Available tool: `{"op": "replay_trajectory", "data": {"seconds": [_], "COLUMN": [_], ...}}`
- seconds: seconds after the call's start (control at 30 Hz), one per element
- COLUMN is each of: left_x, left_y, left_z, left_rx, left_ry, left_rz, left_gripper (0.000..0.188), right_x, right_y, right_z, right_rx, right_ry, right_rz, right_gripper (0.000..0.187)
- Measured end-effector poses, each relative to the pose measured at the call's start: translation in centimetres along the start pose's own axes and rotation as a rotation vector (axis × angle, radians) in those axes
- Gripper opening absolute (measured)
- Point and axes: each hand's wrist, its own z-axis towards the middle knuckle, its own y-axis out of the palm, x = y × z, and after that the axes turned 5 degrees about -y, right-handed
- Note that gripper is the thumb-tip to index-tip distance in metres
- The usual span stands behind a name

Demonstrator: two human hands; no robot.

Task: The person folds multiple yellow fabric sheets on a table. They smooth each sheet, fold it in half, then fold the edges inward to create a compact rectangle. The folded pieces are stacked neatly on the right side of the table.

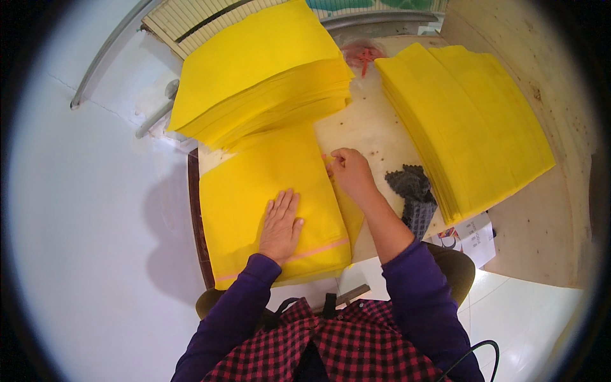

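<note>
A flat yellow fabric piece [235, 191] with a pink stripe near its front edge lies before me on the wooden table. My left hand [280, 223] rests palm down on it, fingers stretched out. At the fabric's right side, my right hand [349, 169] has its fingers curled in a pinch on a bit of yellow fabric; the fingertips are partly hidden. Behind it rises a thick stack of yellow fabric sheets [254, 57]. Another tall stack of yellow fabric [471, 127] stands to the right.
A crumpled dark grey cloth [417, 200] lies between my right forearm and the right stack. Reddish thread or string [365, 56] sits at the back of the wooden table [375, 127]. A wooden panel [541, 83] borders the right. A printed white box [474, 239] is below the right stack.
</note>
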Motion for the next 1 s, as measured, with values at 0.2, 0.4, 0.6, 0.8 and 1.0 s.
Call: {"op": "replay_trajectory", "data": {"seconds": [0.2,0.4,0.6,0.8,1.0], "left_x": [0.1,0.1,0.1,0.1,0.1], "left_y": [-0.1,-0.2,-0.2,-0.2,-0.2], "left_z": [0.0,-0.1,-0.1,0.0,-0.1], "left_rx": [-0.001,-0.003,-0.005,-0.017,-0.011], "left_ry": [-0.01,-0.005,-0.01,-0.02,-0.017], "left_rz": [-0.006,-0.02,-0.028,-0.028,-0.028], "left_gripper": [0.058,0.057,0.057,0.057,0.057], "right_x": [0.5,0.3,0.6,0.7,-0.6], "right_y": [0.5,0.5,0.6,0.3,-1.0], "right_z": [3.3,4.1,4.7,5.2,4.9], "right_rx": [-0.172,-0.233,-0.278,-0.243,-0.326], "right_ry": [0.051,0.053,0.023,0.045,0.096], "right_rz": [-0.045,-0.064,-0.066,-0.084,-0.008], "right_gripper": [0.017,0.018,0.017,0.023,0.023]}}
